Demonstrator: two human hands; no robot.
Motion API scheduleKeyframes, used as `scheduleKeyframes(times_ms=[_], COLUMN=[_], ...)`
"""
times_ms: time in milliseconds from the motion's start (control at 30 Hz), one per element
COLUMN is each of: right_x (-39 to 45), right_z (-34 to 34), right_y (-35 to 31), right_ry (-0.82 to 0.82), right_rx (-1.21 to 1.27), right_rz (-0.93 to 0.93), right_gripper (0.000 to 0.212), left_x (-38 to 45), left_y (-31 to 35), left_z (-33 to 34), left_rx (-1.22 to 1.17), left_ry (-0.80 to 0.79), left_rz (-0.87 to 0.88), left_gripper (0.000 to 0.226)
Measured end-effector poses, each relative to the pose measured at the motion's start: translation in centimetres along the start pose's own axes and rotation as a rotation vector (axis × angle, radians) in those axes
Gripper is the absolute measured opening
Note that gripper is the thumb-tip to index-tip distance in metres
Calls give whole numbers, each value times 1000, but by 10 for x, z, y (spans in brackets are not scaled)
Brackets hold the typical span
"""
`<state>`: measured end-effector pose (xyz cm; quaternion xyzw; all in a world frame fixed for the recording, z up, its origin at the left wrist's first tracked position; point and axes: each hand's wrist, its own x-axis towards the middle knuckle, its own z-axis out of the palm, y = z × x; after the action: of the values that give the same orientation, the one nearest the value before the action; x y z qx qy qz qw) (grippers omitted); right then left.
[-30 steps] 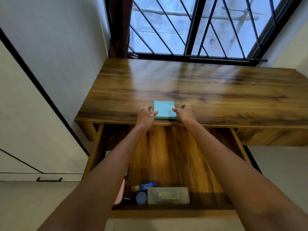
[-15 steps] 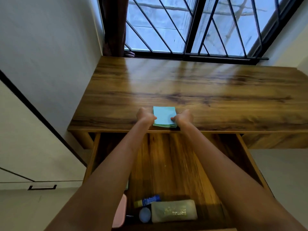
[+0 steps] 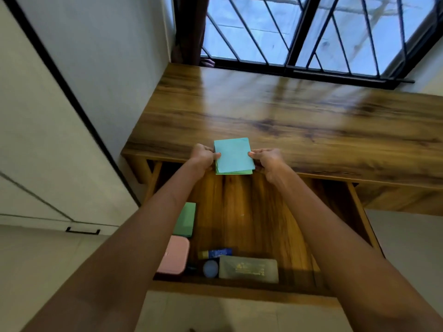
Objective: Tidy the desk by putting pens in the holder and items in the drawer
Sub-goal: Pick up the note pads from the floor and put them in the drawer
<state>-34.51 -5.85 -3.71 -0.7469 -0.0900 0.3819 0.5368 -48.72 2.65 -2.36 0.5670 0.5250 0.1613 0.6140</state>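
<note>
The stack of paper notes [image 3: 233,156], flat on the desk [image 3: 299,130] a second earlier, was lifted at its front edge, pinched by the left hand [image 3: 203,156] and right hand [image 3: 266,159]; the open drawer [image 3: 251,212] below was judged its destination.

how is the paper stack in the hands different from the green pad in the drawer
The paper stack is blue on top and held by both hands at the desk's front edge; the green pad is green and lies untouched in the drawer, at its left side. Both are flat and rectangular.
</note>
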Motion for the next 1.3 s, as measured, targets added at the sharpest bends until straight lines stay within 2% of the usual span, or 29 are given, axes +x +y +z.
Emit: scheduleKeyframes(times_ms=[167, 267, 367, 467, 533, 633, 733, 967, 1133, 1300], right_x=[-29, -46, -55, -55, -53, -47, -46, -44, -47, -52], right_z=[27, 51, 74, 93, 98, 104, 113, 125, 124, 122], right_y=[8, 25, 51, 76, 90, 110, 125, 140, 143, 139], right_ry=[-145, -238, -283, -248, -223, -231, -242, -211, -207, -225], right_rx=[-54, -106, -149, -184, -251, -266, -267, -365, -457, -442], right_rz=[21, 53, 93, 124, 138, 184, 226, 215, 195, 223], right_gripper=[17, 4, 3, 11, 15, 14, 11, 5, 21, 25], left_x=[-26, -35, -38, -37, -36, -39, -36, -28, -29, -32], left_y=[-19, -44, -73, -93, -99, -101, -110, -117, -122, -124], left_z=[-47, -69, -84, -90, -88, -81, -75, -71, -67, -65], left_rx=[6, 110, 264, 476, 654, 888, 1037, 1162, 1254, 1287], left_ry=[55, 116, 199, 224, 224, 195, 114, 43, 92, 132], left_rz=[-18, -54, -58, -12, 37, 69, -3, -60, -19, 30], left_gripper=[34, 24, 17, 15, 5, 7, 26, 38, 29, 27])
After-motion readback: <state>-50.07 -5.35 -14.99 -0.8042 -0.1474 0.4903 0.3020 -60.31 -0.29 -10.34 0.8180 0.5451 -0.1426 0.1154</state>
